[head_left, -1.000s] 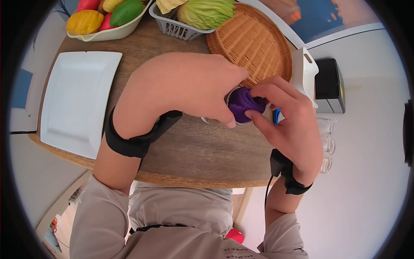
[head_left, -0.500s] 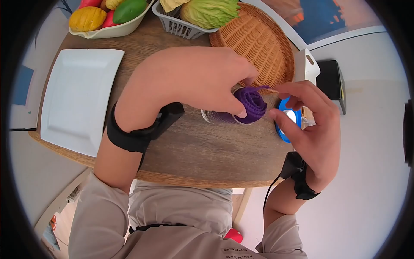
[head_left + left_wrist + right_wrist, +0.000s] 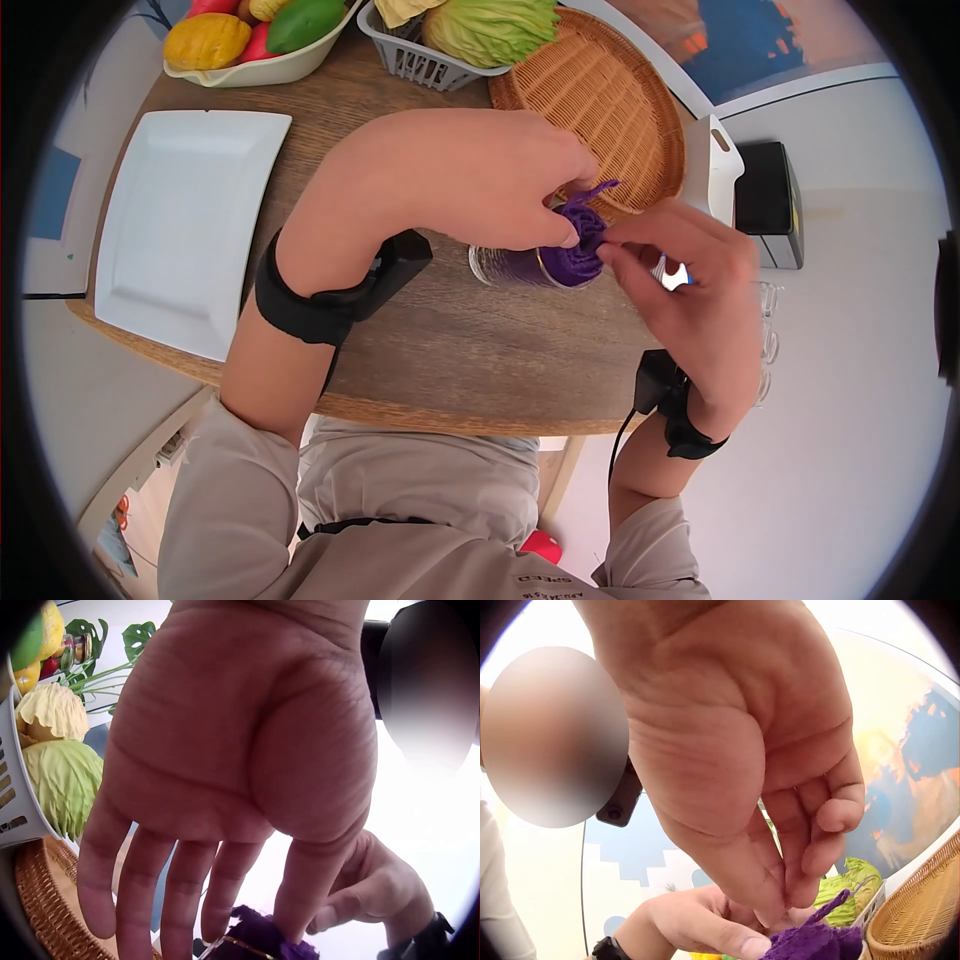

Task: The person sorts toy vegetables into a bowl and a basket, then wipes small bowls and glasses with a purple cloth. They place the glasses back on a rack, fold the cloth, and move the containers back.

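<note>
A rolled purple knit cloth [image 3: 573,262] fills the mouth of a clear glass [image 3: 490,265], which lies tilted over the table with its mouth to the right. My left hand [image 3: 500,185] holds the glass near its gold rim, thumb at the cloth, as the left wrist view also shows beside the purple cloth [image 3: 259,937]. My right hand [image 3: 695,265] pinches the cloth's outer edge between thumb and index finger. In the right wrist view, a thin purple loop [image 3: 831,906] sticks up from the roll beside those fingertips.
A white square plate [image 3: 185,225] lies at the left. At the back stand a bowl [image 3: 290,72] of fruit, a grey basket [image 3: 425,68] with lettuce [image 3: 490,30], and a round wicker tray [image 3: 600,100]. Glass mugs [image 3: 768,345] and a white container [image 3: 712,165] are at the right.
My right hand first drew away from the cloth to the right, then came back to it. The roll's spiral end and its loop have come into view.
</note>
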A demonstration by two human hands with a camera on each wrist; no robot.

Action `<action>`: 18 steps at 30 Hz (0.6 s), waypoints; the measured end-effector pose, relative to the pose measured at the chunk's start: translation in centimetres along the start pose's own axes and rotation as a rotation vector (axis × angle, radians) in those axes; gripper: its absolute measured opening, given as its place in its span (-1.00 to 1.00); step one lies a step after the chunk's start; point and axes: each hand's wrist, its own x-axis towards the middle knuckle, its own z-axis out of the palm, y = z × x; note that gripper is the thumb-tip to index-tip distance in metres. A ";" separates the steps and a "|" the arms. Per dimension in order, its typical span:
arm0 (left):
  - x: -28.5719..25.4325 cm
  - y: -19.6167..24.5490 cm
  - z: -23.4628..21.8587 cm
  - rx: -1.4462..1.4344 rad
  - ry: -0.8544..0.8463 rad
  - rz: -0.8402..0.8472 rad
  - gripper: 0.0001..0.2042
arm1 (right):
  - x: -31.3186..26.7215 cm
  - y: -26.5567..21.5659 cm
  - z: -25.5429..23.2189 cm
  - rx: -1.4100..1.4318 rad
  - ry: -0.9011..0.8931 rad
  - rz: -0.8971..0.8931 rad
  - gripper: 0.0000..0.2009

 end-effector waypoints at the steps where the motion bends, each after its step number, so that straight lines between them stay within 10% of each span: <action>1: 0.1 -0.1 0.1 -0.006 -0.009 -0.003 -0.70 | 0.0 -0.1 -0.1 0.007 0.013 0.048 -0.85; 18: 1.0 -0.2 1.0 0.007 -0.074 -0.180 -0.71 | 0.6 1.5 2.8 -0.116 -0.062 0.024 -0.90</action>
